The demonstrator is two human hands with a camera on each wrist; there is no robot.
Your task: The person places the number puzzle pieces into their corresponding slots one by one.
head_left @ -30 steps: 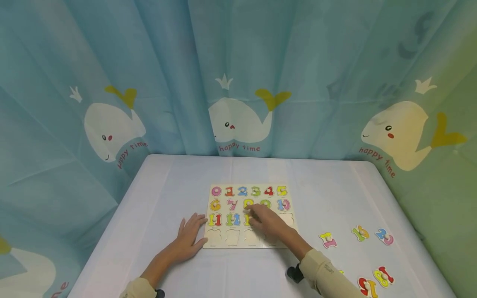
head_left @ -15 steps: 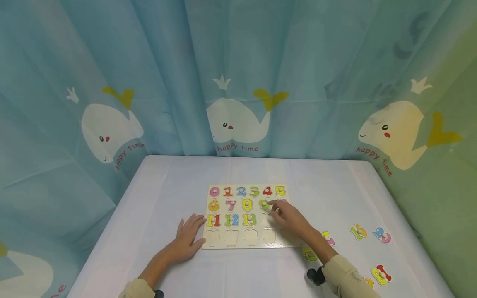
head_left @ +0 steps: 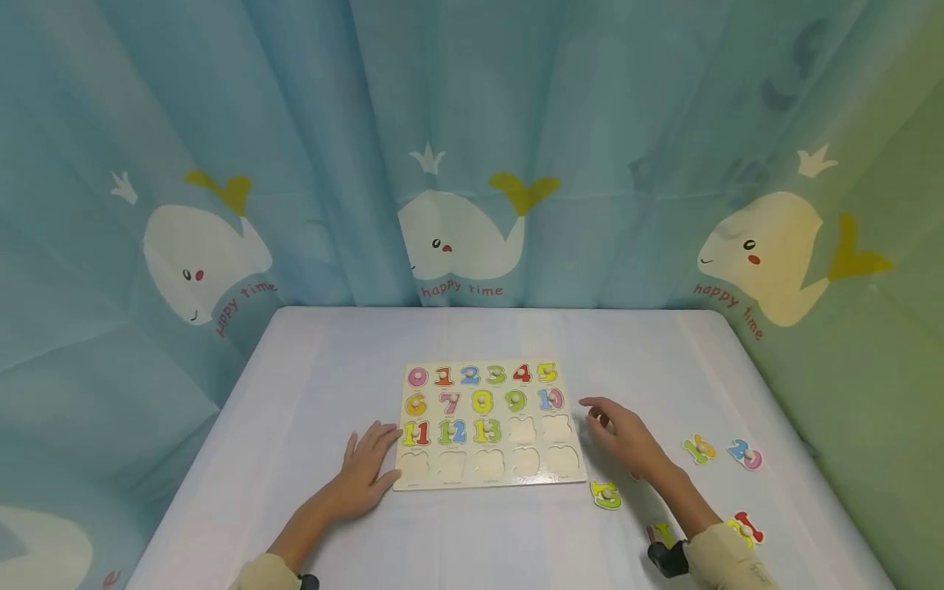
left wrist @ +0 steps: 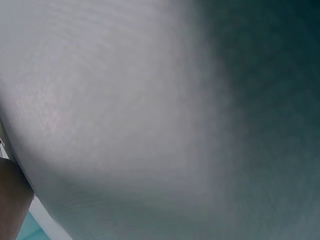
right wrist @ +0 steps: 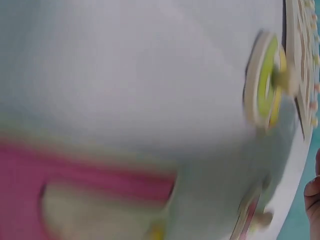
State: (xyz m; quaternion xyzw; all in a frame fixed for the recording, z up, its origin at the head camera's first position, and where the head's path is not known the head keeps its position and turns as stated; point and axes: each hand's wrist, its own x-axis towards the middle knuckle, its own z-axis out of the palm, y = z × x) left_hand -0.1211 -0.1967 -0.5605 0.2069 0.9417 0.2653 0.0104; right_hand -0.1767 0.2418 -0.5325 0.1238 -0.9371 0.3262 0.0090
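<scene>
Number puzzle board (head_left: 487,426) is laid out mid-table (head_left: 310,385), with 0 to 13 seated and the recesses after 13 plus the whole bottom row left bare. The board is steadied at its lower-left corner by the left hand (head_left: 369,467), grip flat and spread, fingertips touching the edge, nothing held.

The right hand (head_left: 623,434) is seen just off the board's right edge, above the table, grip loose and half-curled with nothing in it as far as can be made out. So the step in hand looks like a reach for a loose number, judged from where that hand sits.

Loose pieces are scattered to the right: a green piece (head_left: 606,495) just below the board's right corner, nearest the hand, something pink mostly hidden under the wrist, and a 16 (head_left: 699,448) and a 20 (head_left: 745,454) farther out. In the right wrist view the green piece (right wrist: 267,80) is blurred, peg up.

A pick would probably call for a narrow pinch on the little peg, and the piece matched to the first bare recess (head_left: 522,428).
</scene>
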